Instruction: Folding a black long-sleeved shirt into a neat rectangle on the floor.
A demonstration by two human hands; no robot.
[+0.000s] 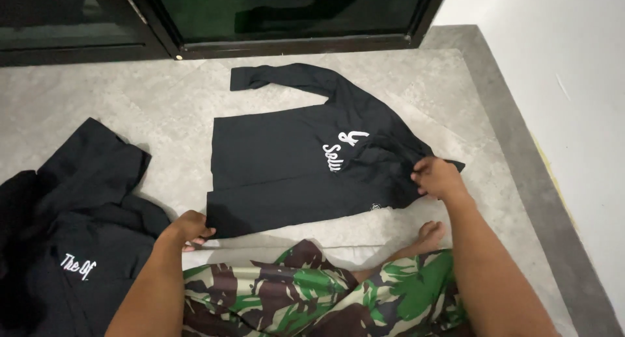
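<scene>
Black long-sleeved shirt lies spread flat on the grey concrete floor, partly folded. Left hand pinches its near-left corner; right hand pinches the folded right edge, keeping the cloth taut. A second black garment lies heaped to the left.
</scene>
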